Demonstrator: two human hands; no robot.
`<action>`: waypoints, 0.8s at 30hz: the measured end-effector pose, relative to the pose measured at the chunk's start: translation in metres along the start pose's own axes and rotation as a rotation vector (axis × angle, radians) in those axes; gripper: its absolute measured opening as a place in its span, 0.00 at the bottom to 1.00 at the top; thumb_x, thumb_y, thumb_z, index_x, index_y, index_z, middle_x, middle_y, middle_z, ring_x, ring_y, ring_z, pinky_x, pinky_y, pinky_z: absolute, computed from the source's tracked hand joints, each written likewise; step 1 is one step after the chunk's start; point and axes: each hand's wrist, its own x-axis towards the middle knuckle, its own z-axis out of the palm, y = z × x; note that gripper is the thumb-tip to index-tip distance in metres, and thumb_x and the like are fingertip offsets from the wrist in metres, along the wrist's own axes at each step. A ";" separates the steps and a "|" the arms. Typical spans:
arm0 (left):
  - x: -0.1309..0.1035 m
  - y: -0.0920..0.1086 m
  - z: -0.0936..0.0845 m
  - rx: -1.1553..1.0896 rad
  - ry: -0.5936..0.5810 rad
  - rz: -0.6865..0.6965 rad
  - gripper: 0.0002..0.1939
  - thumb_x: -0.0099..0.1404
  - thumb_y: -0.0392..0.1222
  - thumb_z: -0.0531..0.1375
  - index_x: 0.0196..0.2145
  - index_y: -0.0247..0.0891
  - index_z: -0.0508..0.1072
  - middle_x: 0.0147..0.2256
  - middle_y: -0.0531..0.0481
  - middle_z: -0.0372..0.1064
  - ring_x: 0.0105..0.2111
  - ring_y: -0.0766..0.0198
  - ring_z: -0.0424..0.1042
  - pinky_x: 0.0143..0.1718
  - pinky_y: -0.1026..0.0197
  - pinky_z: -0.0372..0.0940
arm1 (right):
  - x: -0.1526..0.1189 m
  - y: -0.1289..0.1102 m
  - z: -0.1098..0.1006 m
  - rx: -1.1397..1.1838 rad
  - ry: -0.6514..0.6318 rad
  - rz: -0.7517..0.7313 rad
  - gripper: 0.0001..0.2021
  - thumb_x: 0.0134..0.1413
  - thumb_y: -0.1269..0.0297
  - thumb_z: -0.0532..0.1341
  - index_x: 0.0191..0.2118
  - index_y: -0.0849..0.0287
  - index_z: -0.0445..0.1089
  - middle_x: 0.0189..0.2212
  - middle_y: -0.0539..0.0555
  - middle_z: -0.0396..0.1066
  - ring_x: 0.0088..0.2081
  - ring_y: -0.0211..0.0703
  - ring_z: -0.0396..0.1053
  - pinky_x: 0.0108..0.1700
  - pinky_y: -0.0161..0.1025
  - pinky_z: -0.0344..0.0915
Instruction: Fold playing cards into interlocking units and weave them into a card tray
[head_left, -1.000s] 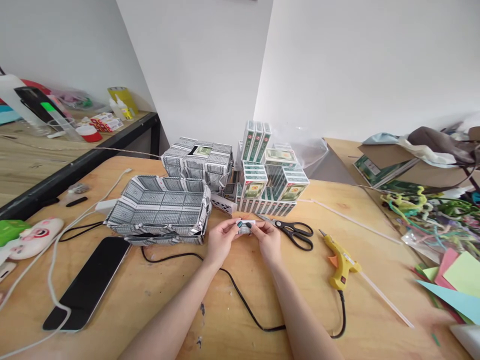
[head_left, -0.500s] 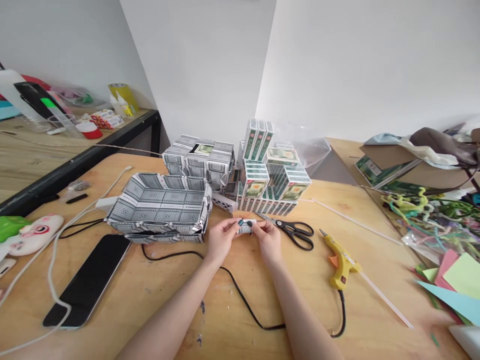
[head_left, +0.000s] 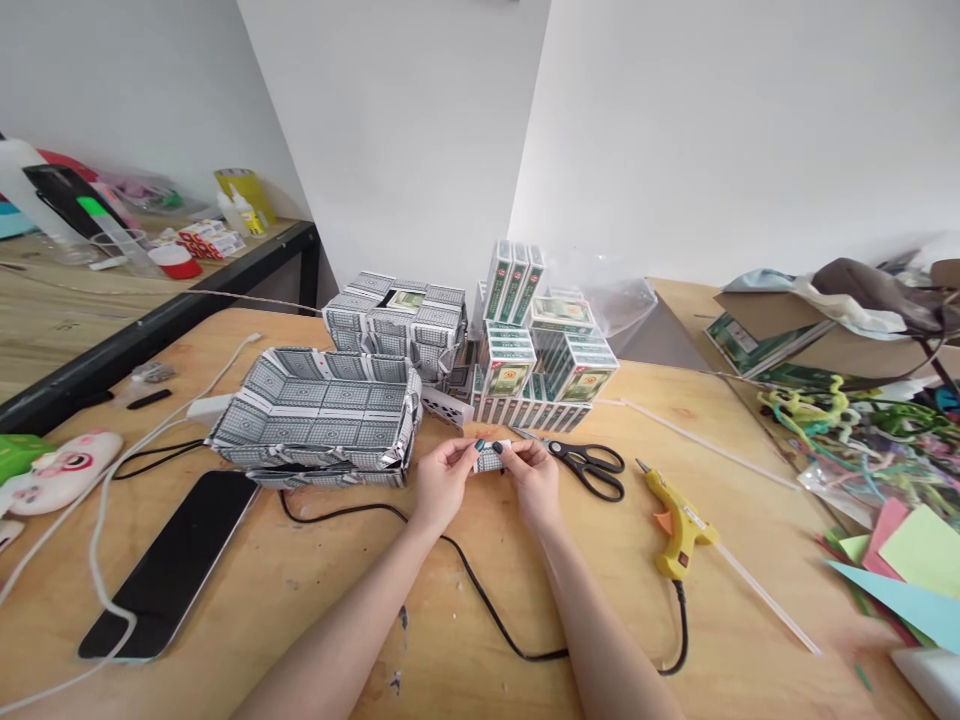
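Between my two hands is a small folded playing card (head_left: pixel 489 460) with a grey patterned back. My left hand (head_left: pixel 442 482) pinches its left end, and my right hand (head_left: pixel 535 480) pinches the right end, thumbs on top. Just right of my right hand lie black-handled scissors (head_left: pixel 592 468). A tray built of folded playing cards (head_left: pixel 322 410) stands to the left of my left hand. Behind it sits a box of the same folded cards (head_left: pixel 397 318). Stacked card packs (head_left: pixel 510 365) rise beyond my hands.
A yellow glue gun (head_left: pixel 681 525) with a glue stick lies at the right, its black cord crossing the table. A phone (head_left: pixel 172 565) and white cable are at the left. Coloured paper (head_left: pixel 919 550) and pipe cleaners (head_left: pixel 892 440) crowd the right edge.
Both hands keep the same pinch on the playing card, with hardly any movement. The whole view has shifted very slightly.
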 end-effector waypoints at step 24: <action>-0.006 -0.002 -0.004 0.248 -0.029 0.247 0.14 0.59 0.46 0.55 0.39 0.36 0.68 0.35 0.46 0.69 0.33 0.63 0.69 0.31 0.65 0.64 | -0.003 -0.013 -0.002 -0.198 -0.236 0.082 0.14 0.41 0.54 0.63 0.24 0.60 0.65 0.15 0.46 0.64 0.12 0.31 0.57 0.13 0.30 0.54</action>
